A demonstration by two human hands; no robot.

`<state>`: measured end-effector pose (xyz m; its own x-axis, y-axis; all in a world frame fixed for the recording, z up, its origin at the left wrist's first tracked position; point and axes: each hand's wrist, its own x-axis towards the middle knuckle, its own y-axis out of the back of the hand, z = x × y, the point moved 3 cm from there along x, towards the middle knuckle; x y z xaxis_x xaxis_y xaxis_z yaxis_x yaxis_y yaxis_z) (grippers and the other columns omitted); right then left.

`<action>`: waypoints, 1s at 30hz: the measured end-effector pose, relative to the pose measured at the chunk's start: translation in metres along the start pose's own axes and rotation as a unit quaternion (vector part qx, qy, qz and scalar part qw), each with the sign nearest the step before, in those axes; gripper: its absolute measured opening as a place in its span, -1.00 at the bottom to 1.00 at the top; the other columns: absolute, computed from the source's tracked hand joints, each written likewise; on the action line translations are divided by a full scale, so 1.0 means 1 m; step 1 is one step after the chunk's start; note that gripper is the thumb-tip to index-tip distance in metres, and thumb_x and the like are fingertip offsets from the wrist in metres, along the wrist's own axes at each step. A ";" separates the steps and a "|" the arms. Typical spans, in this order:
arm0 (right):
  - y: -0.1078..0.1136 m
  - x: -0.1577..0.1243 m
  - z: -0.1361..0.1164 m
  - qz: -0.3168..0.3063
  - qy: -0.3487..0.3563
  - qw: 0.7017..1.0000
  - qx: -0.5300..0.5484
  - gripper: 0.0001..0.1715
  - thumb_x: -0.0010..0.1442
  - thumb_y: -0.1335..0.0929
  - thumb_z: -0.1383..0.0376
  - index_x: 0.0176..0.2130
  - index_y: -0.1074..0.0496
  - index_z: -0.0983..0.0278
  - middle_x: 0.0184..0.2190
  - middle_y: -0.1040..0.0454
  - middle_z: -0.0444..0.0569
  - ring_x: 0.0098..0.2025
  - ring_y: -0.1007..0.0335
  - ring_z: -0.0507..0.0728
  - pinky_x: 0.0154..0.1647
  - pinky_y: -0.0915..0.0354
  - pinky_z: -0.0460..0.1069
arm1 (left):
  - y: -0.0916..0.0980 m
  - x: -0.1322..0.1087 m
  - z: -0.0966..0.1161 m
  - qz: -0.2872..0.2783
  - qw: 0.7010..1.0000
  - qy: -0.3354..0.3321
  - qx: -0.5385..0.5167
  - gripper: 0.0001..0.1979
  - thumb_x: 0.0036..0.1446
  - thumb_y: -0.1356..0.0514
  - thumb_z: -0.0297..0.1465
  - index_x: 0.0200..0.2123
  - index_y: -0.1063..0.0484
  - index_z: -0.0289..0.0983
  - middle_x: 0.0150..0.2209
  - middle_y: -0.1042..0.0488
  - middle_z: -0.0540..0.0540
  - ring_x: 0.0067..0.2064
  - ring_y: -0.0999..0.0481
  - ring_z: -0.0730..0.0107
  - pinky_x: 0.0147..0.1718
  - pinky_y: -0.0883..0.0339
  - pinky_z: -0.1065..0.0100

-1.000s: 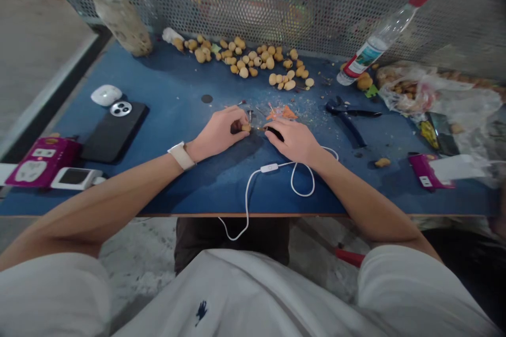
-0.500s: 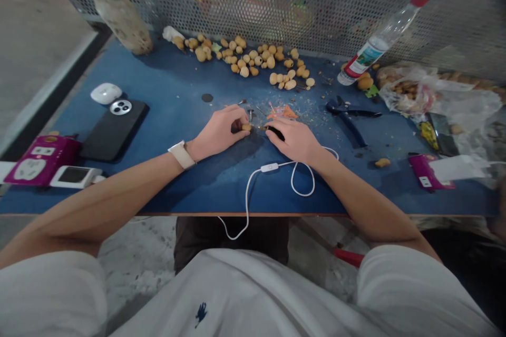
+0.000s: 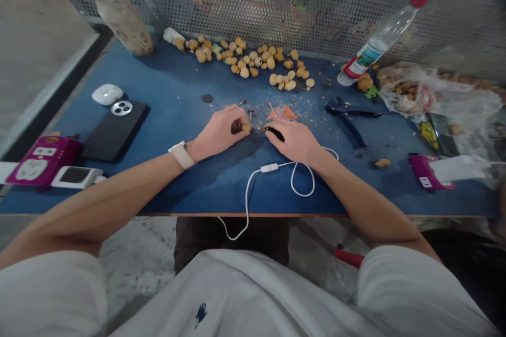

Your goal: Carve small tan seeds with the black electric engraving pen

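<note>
My left hand (image 3: 225, 129), a pale band on its wrist, pinches a small tan gourd (image 3: 246, 127) between thumb and fingertips just above the blue table. Opposite it, my right hand (image 3: 294, 139) is closed around a slim dark-handled tool (image 3: 275, 134), mostly hidden by the fingers. The tool's thin tip points left at the gourd's end; whether they touch I cannot tell. Behind the hands lie a metal screw-like piece (image 3: 250, 115) and orange scraps (image 3: 285, 112). A white cord with an inline switch (image 3: 270, 167) loops by my right wrist.
Several small gourds (image 3: 245, 60) lie along the perforated metal screen (image 3: 269, 0). On the right are blue-handled pliers (image 3: 350, 121), a bottle (image 3: 379, 45) and plastic bags (image 3: 411, 87). A phone (image 3: 114, 131), white case (image 3: 107, 95) and purple power socket (image 3: 45, 160) sit left.
Almost nothing differs. My hands keep the same hold and position, with the tool tip perhaps a hair closer to the gourd.
</note>
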<state>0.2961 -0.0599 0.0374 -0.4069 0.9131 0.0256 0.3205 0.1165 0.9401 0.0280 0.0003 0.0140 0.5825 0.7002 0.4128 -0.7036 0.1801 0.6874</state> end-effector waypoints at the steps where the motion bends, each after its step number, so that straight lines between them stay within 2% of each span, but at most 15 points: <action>1: 0.000 0.000 0.000 0.001 0.000 1.000 0.000 -0.36 0.82 -0.26 0.08 0.48 -0.74 0.28 0.44 -0.81 0.29 0.42 -0.79 0.54 0.48 -0.66 0.42 | 0.000 0.000 0.000 -0.001 1.000 -0.001 0.000 -0.77 0.41 -0.51 -0.48 -0.10 -0.53 -0.14 -0.06 -0.73 -0.08 -0.18 -0.69 0.17 -0.02 -0.70 0.12; 10: -0.001 0.001 0.002 0.003 0.002 1.000 -0.002 -0.37 0.83 -0.27 0.04 0.47 -0.75 0.22 0.46 -0.81 0.26 0.38 -0.79 0.50 0.40 -0.68 0.37 | 0.001 0.000 0.002 -0.007 1.000 -0.002 -0.009 -0.79 0.43 -0.49 -0.45 -0.09 -0.51 -0.14 -0.04 -0.71 -0.10 -0.17 -0.70 0.15 -0.01 -0.70 0.09; 16: 0.000 0.000 0.001 -0.005 0.003 1.000 0.000 -0.33 0.83 -0.25 0.05 0.49 -0.74 0.28 0.45 -0.80 0.31 0.39 -0.79 0.54 0.43 -0.68 0.41 | 0.002 0.000 0.003 -0.011 1.000 -0.005 -0.016 -0.80 0.42 -0.49 -0.43 -0.10 -0.52 -0.13 -0.05 -0.71 -0.10 -0.19 -0.68 0.15 -0.01 -0.70 0.08; 30: 0.000 0.000 -0.002 -0.008 -0.005 1.000 -0.007 -0.35 0.83 -0.26 0.07 0.50 -0.74 0.27 0.48 -0.79 0.30 0.43 -0.78 0.55 0.46 -0.68 0.44 | 0.001 0.001 0.004 -0.013 1.000 0.006 -0.010 -0.78 0.40 -0.49 -0.47 -0.10 -0.51 -0.14 -0.02 -0.72 -0.12 -0.18 -0.68 0.16 0.00 -0.72 0.09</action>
<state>0.2942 -0.0605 0.0384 -0.4036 0.9149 0.0067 0.3010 0.1259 0.9453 0.0291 -0.0014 0.0173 0.5956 0.7033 0.3880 -0.6966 0.2117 0.6856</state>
